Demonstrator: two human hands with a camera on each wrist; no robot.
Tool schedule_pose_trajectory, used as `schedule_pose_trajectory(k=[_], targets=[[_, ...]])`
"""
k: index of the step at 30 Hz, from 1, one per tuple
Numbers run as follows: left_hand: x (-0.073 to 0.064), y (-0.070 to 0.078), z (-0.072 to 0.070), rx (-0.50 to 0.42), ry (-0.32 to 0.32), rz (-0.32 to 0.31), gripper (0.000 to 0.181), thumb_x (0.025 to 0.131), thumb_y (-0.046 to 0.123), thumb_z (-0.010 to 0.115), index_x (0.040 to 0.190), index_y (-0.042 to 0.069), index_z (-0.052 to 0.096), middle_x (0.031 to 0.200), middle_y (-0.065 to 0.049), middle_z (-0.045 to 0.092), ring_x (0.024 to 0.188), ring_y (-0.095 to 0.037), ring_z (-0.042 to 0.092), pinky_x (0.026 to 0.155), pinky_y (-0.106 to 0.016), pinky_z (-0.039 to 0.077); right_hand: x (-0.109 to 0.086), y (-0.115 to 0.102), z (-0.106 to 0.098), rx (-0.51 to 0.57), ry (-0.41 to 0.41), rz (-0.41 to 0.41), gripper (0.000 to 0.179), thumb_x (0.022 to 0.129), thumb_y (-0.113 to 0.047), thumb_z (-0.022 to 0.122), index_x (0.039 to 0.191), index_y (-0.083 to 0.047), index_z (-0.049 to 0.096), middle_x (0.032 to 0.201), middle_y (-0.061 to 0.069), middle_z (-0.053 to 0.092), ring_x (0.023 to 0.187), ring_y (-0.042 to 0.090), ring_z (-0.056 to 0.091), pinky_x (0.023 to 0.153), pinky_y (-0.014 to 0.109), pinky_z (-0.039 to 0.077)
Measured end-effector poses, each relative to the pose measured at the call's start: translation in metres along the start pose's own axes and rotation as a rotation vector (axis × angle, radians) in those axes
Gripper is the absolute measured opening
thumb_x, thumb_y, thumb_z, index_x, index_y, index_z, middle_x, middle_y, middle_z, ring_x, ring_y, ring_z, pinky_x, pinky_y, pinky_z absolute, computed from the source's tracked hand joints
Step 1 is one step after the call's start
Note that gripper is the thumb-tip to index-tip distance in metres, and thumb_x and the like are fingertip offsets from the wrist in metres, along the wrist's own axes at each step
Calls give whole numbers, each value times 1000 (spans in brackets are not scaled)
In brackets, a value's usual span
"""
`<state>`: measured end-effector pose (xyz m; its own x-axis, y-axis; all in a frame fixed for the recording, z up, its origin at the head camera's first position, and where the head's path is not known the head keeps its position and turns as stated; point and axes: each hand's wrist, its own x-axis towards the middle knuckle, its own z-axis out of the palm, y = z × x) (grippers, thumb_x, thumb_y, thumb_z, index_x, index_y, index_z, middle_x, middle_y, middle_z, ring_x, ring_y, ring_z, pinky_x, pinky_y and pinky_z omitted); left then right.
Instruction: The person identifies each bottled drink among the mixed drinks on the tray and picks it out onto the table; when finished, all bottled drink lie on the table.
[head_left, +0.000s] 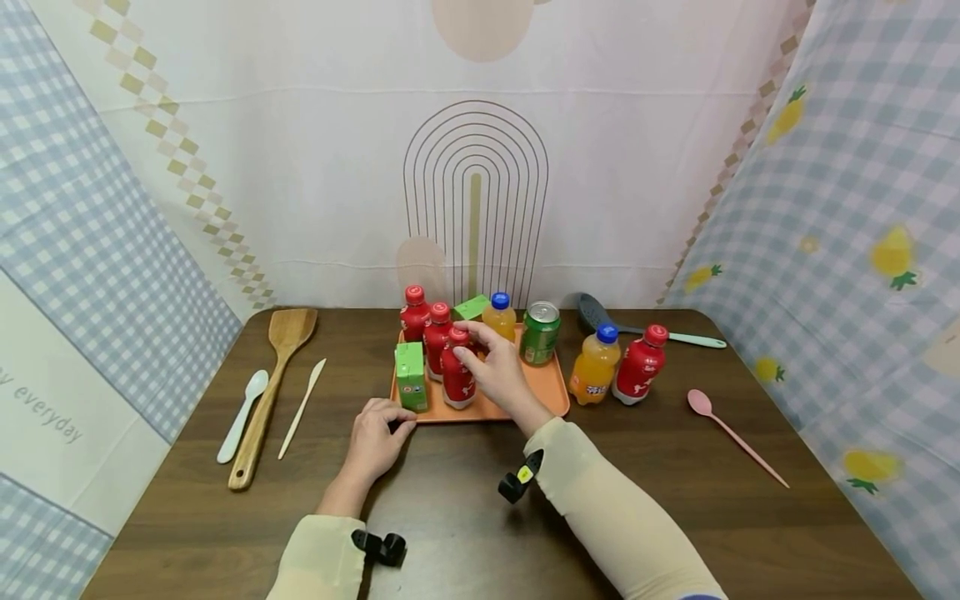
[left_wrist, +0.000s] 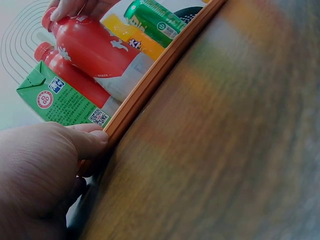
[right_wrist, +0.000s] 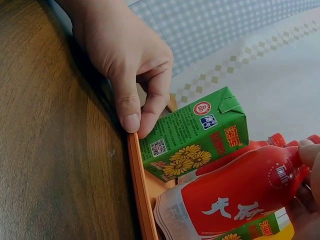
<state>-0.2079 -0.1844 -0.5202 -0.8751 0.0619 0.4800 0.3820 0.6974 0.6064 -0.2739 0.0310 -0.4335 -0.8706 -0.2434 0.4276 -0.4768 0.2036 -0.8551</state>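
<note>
My left hand point(head_left: 377, 437) pinches the front-left rim of an orange tray point(head_left: 553, 392), thumb on top in the right wrist view. My right hand point(head_left: 498, 371) grips a red bottle point(head_left: 458, 382) by its neck and cap; this bottle stands at the tray's front, its white base close to the rim point(right_wrist: 139, 185). Left of it is a green drink carton point(head_left: 411, 379), right beside my left fingers. Two more red bottles, one nearer point(head_left: 435, 333) and one farther point(head_left: 414, 317), stand behind. An orange soda bottle point(head_left: 499, 317), a green can point(head_left: 540, 335) and a partly hidden second carton point(head_left: 472, 307) are also there.
Right of the tray stand another orange soda bottle point(head_left: 595, 367) and red bottle point(head_left: 640, 367). A slotted utensil point(head_left: 594, 313) lies behind them, a pink spoon point(head_left: 701, 403) farther right. On the left lie a wooden spatula point(head_left: 281, 350), a white spoon point(head_left: 243, 417) and a knife point(head_left: 302, 408).
</note>
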Motion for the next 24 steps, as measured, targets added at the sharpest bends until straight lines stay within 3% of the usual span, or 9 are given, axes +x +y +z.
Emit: schedule_pose_trajectory(k=[2, 9, 14, 21, 24], targets=[[0, 0, 0, -1, 1, -3, 8, 77, 6, 79, 77, 13, 76, 81, 3, 69, 89, -20, 58, 82, -39, 46, -1, -1, -2, -4, 9, -6, 37, 90, -11, 66, 127, -12, 60, 120, 8, 65, 109, 19, 60, 92, 39, 50], [0, 0, 1, 5, 36, 36, 9, 75, 4, 81, 76, 12, 76, 79, 4, 68, 88, -20, 59, 80, -40, 46, -13, -36, -21, -29, 53, -47, 34, 88, 1, 67, 121, 2, 60, 115, 18, 66, 104, 28, 63, 89, 44, 51], [1, 2, 0, -1, 24, 29, 8, 76, 4, 80, 77, 11, 76, 80, 2, 69, 88, -22, 59, 82, -41, 45, -20, -41, -41, -8, 108, -51, 34, 87, 2, 67, 120, 3, 61, 115, 19, 65, 104, 30, 62, 90, 50, 50], [0, 0, 1, 5, 4, 8, 7, 78, 6, 79, 78, 13, 76, 82, 2, 69, 90, -22, 59, 84, -41, 45, -29, -9, -72, -28, 165, -59, 36, 88, -13, 70, 123, -10, 63, 117, 8, 67, 105, 20, 63, 89, 35, 52], [0, 0, 2, 7, 5, 5, 8, 77, 6, 79, 78, 13, 76, 81, 2, 69, 90, -22, 58, 84, -41, 45, -38, -11, -84, -36, 161, -37, 37, 88, -11, 70, 124, -9, 63, 118, 10, 66, 106, 22, 63, 89, 34, 51]])
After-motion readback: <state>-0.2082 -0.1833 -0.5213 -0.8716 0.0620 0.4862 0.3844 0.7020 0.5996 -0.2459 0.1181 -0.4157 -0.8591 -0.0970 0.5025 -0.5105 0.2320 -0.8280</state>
